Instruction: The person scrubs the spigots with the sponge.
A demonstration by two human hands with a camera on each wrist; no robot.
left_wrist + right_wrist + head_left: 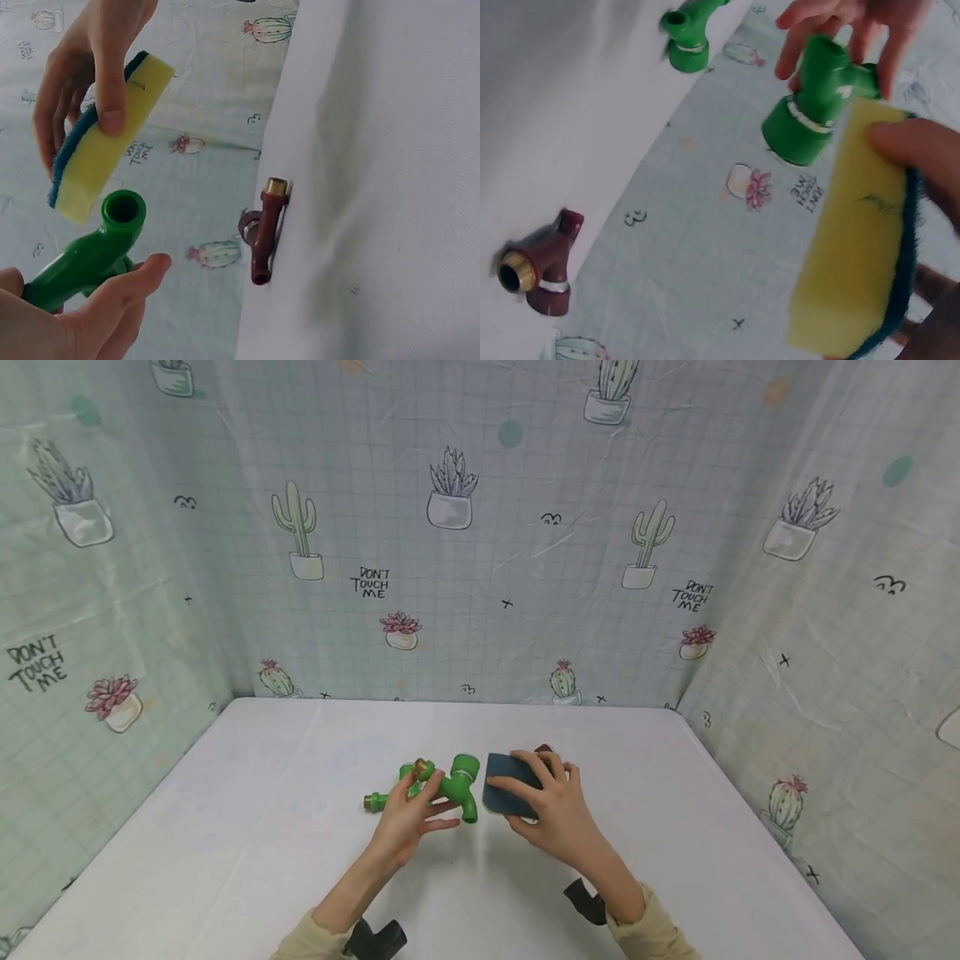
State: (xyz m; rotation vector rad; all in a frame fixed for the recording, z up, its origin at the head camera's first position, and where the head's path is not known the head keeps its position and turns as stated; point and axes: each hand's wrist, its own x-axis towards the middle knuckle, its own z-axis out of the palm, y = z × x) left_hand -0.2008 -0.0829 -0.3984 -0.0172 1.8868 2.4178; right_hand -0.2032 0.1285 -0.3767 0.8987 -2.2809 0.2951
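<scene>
My left hand [401, 828] grips a green tap [459, 785] by its threaded-inlet end, holding it above the table. The tap's round head and spout point toward the sponge. In my right hand [558, 818] is a sponge [507, 770], yellow with a dark blue scouring side, pinched between thumb and fingers. In the right wrist view the yellow face [851, 232] is turned toward the tap [810, 105]. A small gap seems to part them in the head view. A second green tap [373, 802] lies on the table, partly hidden behind my left hand.
A brown tap [264, 232] with a brass end lies on the white table [225, 827], mostly covered by my right hand in the head view. Cactus-printed cloth [480, 568] stands around the back and sides. Black pieces [585, 902] sit by both forearms.
</scene>
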